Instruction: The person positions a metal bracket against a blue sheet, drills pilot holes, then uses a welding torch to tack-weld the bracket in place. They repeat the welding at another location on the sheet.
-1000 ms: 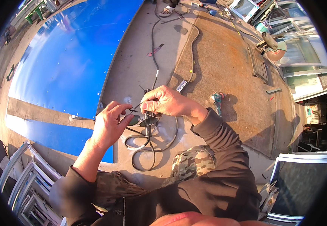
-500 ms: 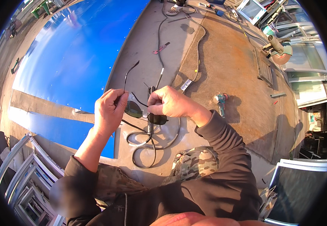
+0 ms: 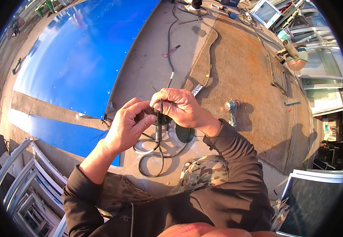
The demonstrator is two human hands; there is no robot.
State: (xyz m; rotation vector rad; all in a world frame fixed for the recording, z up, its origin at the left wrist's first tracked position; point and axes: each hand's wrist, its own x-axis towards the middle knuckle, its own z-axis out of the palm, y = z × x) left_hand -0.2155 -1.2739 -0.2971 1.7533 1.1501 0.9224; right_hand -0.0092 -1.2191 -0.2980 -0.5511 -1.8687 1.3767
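L grip [image 3: 128,123] nr R grip [image 3: 179,107], both curled

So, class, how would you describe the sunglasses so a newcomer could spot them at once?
Start at the larger blue sheet, upper left. Go right from its lower corner to the left hand and right hand, close together; the sunglasses are held there, one lens showing below the right hand. That dark, rounded lens sets them apart from the thin looped cable nearby.
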